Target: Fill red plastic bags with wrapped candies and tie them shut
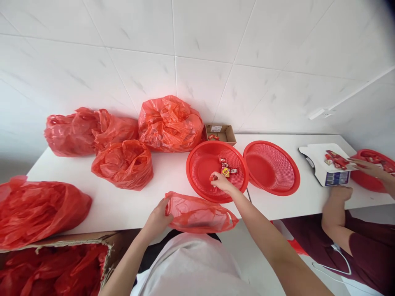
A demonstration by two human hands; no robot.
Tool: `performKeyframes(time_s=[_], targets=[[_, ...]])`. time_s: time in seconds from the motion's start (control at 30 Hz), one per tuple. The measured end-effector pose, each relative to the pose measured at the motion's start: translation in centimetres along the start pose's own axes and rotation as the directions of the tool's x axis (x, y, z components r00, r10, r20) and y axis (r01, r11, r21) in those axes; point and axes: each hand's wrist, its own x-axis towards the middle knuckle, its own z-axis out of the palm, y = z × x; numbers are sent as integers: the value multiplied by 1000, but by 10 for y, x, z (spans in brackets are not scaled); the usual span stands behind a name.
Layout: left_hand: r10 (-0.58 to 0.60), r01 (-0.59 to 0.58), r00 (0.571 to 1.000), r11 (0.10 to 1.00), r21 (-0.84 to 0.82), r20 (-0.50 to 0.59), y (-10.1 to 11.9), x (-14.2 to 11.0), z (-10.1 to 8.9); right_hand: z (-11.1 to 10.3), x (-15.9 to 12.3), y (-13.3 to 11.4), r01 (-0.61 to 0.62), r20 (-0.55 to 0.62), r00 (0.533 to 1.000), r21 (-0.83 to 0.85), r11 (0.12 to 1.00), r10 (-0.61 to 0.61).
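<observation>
My left hand (159,216) grips the rim of an open red plastic bag (197,213) at the table's front edge and holds its mouth open. My right hand (220,181) reaches into a round red basket (200,164), fingers closed on a small red wrapped sweet. A few more small wrapped sweets (226,168) lie in the basket just beyond that hand.
A second red basket (271,166) sits to the right. Filled red bags (168,123) (123,164) (86,129) (33,209) cover the table's left side, a small cardboard box (220,132) stands behind. A carton of red bags (52,267) is lower left. Another person's hands (365,166) work at a white scale (327,166) on the right.
</observation>
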Motion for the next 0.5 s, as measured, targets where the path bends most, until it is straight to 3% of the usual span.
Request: performKeyframes(time_s=[0.13, 0.2, 0.3, 0.4, 0.5], targets=[[0, 0, 1000, 1000, -14, -24, 0, 7, 4, 35, -37, -34, 204, 144, 962, 183, 962, -232], [-8, 8, 1000, 1000, -5, -17, 0, 9, 5, 63, -49, -45, 220, 192, 947, 200, 955, -258], [-15, 16, 1000, 1000, 24, -13, -2, 6, 3, 94, -58, -47, 186, 147, 967, 145, 972, -207], [2, -1, 1000, 998, 59, -23, -4, 0, -3, 98, -65, -42, 170, 111, 978, 90, 981, -179], [20, -19, 1000, 996, 87, -15, -6, -6, -9, 73, -68, -39, 207, 173, 959, 110, 972, -224]])
